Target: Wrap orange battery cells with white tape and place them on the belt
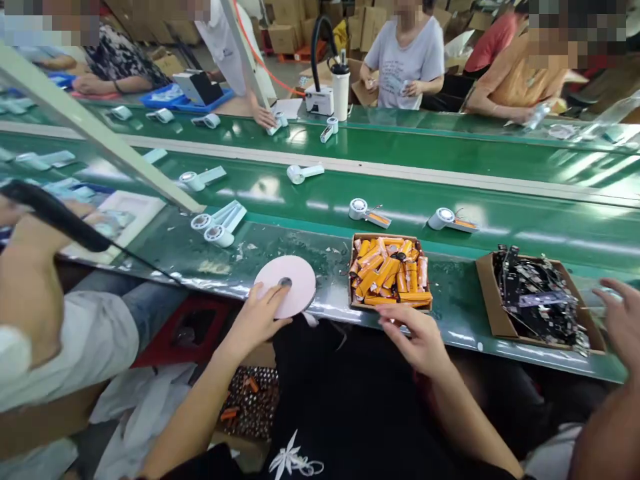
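Note:
My left hand [257,317] rests on a round, pale pink-white roll [295,273] at the bench's near edge. One finger reaches the dark hole in its middle, and the thumb is spread away below the rim. By the near side of a cardboard box of orange-wrapped batteries [385,270] hovers my right hand [420,337]. Its fingers are bent and drawn together at the tips; whatever small thing may be between them I cannot make out. Past the box, on the belt, lie two white-blue handheld fan bodies [358,209] [444,219] with orange batteries in their handles.
An open carton of black circuit boards [540,300] stands at right, beside a co-worker's hand [620,320]. Several fan bodies [219,233] lie leftward, near another co-worker's arm [35,287]. A slanted metal post [100,127] crosses the left side. More people work beyond the green belt [450,153].

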`<state>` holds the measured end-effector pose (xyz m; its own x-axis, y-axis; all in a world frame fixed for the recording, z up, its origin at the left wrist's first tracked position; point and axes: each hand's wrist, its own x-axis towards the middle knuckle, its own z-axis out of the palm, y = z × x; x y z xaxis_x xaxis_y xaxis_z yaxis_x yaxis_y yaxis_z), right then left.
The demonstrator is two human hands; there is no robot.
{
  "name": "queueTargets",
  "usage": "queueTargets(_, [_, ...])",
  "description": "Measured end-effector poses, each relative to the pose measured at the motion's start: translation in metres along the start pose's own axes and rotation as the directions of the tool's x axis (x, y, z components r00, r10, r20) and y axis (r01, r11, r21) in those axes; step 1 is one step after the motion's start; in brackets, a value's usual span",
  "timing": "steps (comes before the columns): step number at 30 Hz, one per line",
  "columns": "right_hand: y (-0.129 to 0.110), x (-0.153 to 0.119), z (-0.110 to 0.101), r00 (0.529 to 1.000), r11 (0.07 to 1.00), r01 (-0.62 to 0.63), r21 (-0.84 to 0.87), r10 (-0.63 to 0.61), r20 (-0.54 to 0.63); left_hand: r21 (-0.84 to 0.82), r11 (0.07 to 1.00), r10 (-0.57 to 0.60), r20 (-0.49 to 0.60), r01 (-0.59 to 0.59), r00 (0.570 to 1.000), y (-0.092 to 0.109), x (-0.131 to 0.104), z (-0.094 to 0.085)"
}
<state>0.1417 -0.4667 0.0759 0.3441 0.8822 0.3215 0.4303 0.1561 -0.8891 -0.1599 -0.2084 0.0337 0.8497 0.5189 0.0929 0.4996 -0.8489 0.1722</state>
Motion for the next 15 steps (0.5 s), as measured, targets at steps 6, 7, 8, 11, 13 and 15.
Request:
queueTargets(6, [-0.017,0.016,0.065,0.888,0.935,-0.329,0.133,0.258,0.380,-0.076,0.993,0.060,-0.376,-0.095,0.925,0.061,0.017,-0.025])
queueTargets(7, [-0.018,0.015,0.070,0.863,0.946,-0.303,0.113,0.222,0.453,-0.102,0.988,0.062,-0.428,-0.116,0.902,0.066,0.017,-0.026])
queueTargets(8, [-0.017,0.014,0.073,0.830,0.963,-0.252,0.093,0.165,0.533,-0.146,0.982,0.034,-0.470,-0.116,0.882,0.067,0.018,-0.026])
queueTargets(11, [-0.013,0.015,0.070,0.744,0.996,-0.088,0.017,0.054,0.666,-0.263,0.963,-0.093,-0.543,-0.064,0.834,0.059,0.021,-0.023])
queueTargets(13, [-0.011,0.020,0.060,0.811,0.990,-0.139,-0.031,0.132,0.570,-0.196,0.977,-0.046,-0.597,-0.090,0.801,0.056,0.024,-0.020])
queueTargets(15, [-0.013,0.026,0.048,0.886,0.970,-0.242,0.009,0.217,0.411,-0.054,0.984,0.096,-0.634,-0.169,0.767,0.059,0.027,-0.019])
